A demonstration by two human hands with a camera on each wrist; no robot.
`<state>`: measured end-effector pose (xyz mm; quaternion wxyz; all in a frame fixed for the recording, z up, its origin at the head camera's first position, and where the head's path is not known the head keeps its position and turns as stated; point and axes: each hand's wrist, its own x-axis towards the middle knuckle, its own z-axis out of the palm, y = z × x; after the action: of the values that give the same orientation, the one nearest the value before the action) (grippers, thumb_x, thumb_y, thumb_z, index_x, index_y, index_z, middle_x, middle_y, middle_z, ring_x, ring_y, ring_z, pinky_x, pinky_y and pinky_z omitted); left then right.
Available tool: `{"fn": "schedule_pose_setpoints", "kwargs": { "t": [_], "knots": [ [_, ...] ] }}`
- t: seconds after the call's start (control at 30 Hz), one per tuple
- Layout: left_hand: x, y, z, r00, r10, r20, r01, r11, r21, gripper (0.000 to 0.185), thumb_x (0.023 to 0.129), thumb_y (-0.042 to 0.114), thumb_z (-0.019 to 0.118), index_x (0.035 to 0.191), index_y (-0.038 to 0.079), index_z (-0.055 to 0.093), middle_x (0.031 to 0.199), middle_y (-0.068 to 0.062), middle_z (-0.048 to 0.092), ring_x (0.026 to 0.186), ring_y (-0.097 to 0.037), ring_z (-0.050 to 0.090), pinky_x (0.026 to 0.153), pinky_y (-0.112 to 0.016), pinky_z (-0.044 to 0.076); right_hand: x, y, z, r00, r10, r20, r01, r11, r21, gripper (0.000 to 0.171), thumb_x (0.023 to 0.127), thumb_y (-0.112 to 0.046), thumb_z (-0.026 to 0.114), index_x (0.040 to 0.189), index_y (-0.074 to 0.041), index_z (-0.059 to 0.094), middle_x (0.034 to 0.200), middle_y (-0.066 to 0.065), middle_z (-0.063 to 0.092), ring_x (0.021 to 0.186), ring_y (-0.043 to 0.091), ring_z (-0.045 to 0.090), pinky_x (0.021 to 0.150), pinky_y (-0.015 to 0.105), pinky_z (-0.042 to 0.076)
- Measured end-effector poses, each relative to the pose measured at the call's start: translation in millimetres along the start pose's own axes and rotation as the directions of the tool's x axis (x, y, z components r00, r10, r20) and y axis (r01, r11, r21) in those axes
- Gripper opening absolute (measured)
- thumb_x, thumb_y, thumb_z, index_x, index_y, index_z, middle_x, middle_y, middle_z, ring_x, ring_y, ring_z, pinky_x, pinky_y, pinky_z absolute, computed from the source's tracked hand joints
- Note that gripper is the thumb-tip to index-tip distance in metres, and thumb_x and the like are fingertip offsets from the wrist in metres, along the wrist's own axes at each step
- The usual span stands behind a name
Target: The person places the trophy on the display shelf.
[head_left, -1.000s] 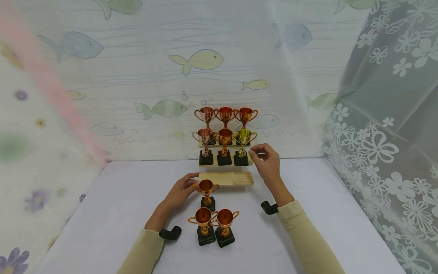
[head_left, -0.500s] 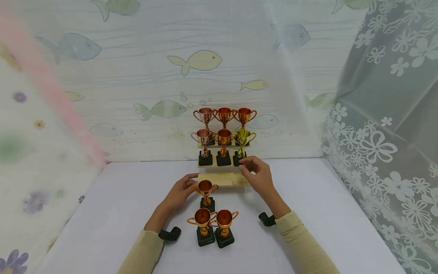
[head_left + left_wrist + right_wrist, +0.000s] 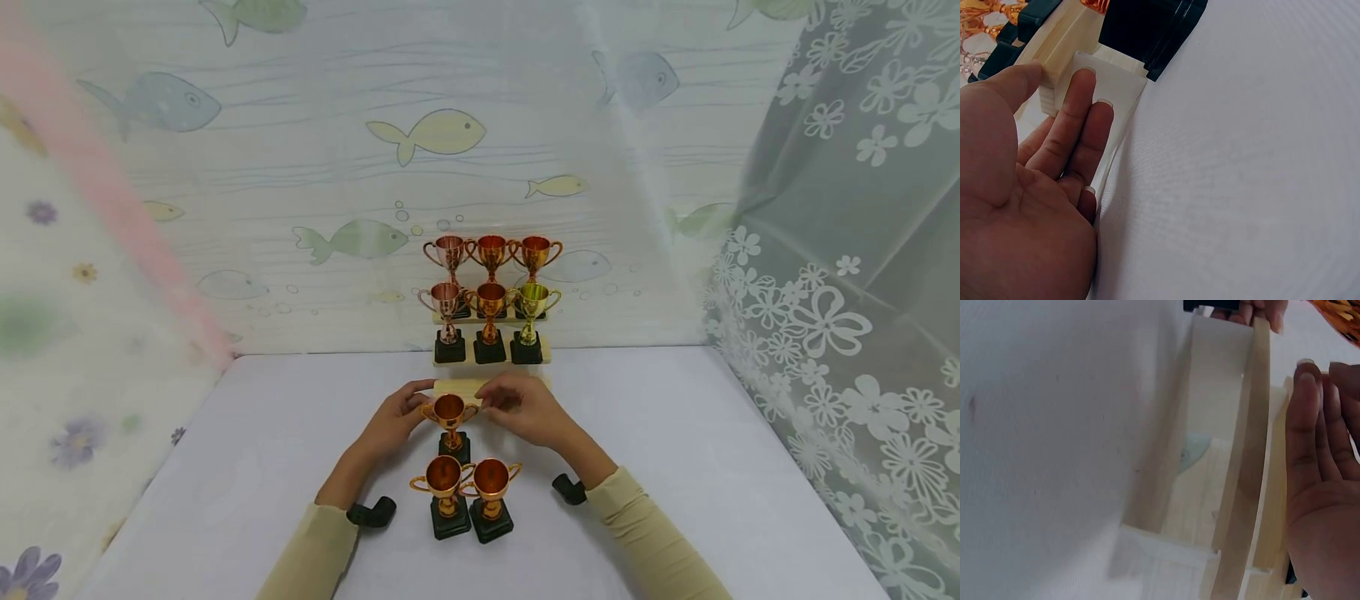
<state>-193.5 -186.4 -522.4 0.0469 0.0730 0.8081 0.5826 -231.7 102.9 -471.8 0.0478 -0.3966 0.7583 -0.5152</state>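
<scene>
A three-step wooden display stand (image 3: pixel 453 388) has several small trophies on its two upper steps, including a yellow-gold trophy (image 3: pixel 532 312). My left hand (image 3: pixel 393 421) touches the left end of its lowest step; in the left wrist view the fingers (image 3: pixel 1079 119) lie nearly straight against the white side panel (image 3: pixel 1113 81). Before that step, on the table, stands an orange-copper trophy (image 3: pixel 452 425). My right hand (image 3: pixel 528 412) is beside its right handle, a gap between thumb and fingertips; contact with the handle cannot be made out. The hand hides the step's right part.
Nearer the body, two more copper trophies (image 3: pixel 448 500) stand side by side on the white table (image 3: pixel 262 467). A fish-print curtain (image 3: pixel 330 150) hangs close behind the stand. Sheer floral cloth (image 3: pixel 832 358) borders the right side.
From beside the yellow-gold trophy, my right hand has come down and left, across the lowest step to the nearest copper trophy. My left hand and the trophies keep their places.
</scene>
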Motion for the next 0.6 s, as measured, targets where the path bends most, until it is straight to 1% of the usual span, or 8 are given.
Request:
{"fn": "schedule_pose_setpoints", "kwargs": {
  "t": [0.13,0.27,0.33,0.4,0.53,0.6],
  "knots": [
    [-1.2,-0.4,-0.6,1.0,-0.003,0.006,0.003,1.0,-0.005,0.052,0.11,0.018,0.06,0.158,0.005,0.046,0.121,-0.009,0.075,0.111,-0.013,0.067,0.097,-0.024,0.046,3,-4,7,0.995,0.004,0.1,-0.002,1.0,-0.022,0.027,0.094,-0.001,0.078,0.121,-0.007,0.075,0.106,0.004,0.075,0.091,0.013,0.071,0.079,0.031,0.06],
    [-1.6,-1.8,-1.1,1.0,0.013,0.009,-0.013,1.0,-0.009,0.051,0.11,0.016,0.06,0.158,0.005,0.045,0.121,-0.011,0.075,0.112,-0.014,0.068,0.098,-0.023,0.046,8,-6,13,0.985,0.039,0.169,-0.037,0.999,-0.017,0.03,0.093,-0.004,0.08,0.122,-0.008,0.074,0.107,0.004,0.077,0.089,0.012,0.073,0.079,0.029,0.06],
    [-1.6,-2.4,-1.5,1.0,0.021,0.01,-0.021,1.0,-0.009,0.05,0.11,0.015,0.059,0.158,0.005,0.045,0.121,-0.011,0.075,0.112,-0.014,0.068,0.098,-0.023,0.046,11,-7,16,0.98,0.047,0.191,-0.047,0.999,-0.005,0.029,0.092,-0.004,0.081,0.12,-0.008,0.074,0.109,0.006,0.077,0.09,0.013,0.074,0.081,0.029,0.06],
    [-1.3,-2.7,-1.6,1.0,0.015,0.009,-0.015,1.0,-0.013,0.049,0.11,0.016,0.059,0.157,0.007,0.046,0.12,-0.01,0.075,0.112,-0.014,0.068,0.1,-0.025,0.046,13,-7,19,0.976,0.049,0.213,-0.053,0.998,0.015,0.027,0.092,-0.004,0.081,0.118,-0.007,0.074,0.11,0.007,0.077,0.091,0.013,0.075,0.082,0.029,0.06],
    [-1.0,-1.6,-1.0,1.0,0.005,0.014,-0.005,1.0,-0.014,0.049,0.111,0.019,0.06,0.157,0.01,0.047,0.121,-0.008,0.075,0.116,-0.016,0.067,0.107,-0.033,0.045,18,-7,23,0.971,0.029,0.239,-0.036,0.999,0.023,0.024,0.093,-0.006,0.082,0.115,-0.007,0.073,0.111,0.008,0.075,0.091,0.013,0.074,0.082,0.028,0.059],
    [-0.7,-1.4,-0.8,1.0,0.011,0.018,-0.011,1.0,-0.013,0.049,0.111,0.019,0.059,0.157,0.01,0.047,0.122,-0.007,0.075,0.118,-0.017,0.067,0.109,-0.037,0.044,19,-5,24,0.97,0.018,0.242,-0.025,0.999,0.024,0.024,0.092,-0.005,0.082,0.114,-0.006,0.072,0.11,0.009,0.074,0.09,0.013,0.072,0.081,0.028,0.059]
  ]
}}
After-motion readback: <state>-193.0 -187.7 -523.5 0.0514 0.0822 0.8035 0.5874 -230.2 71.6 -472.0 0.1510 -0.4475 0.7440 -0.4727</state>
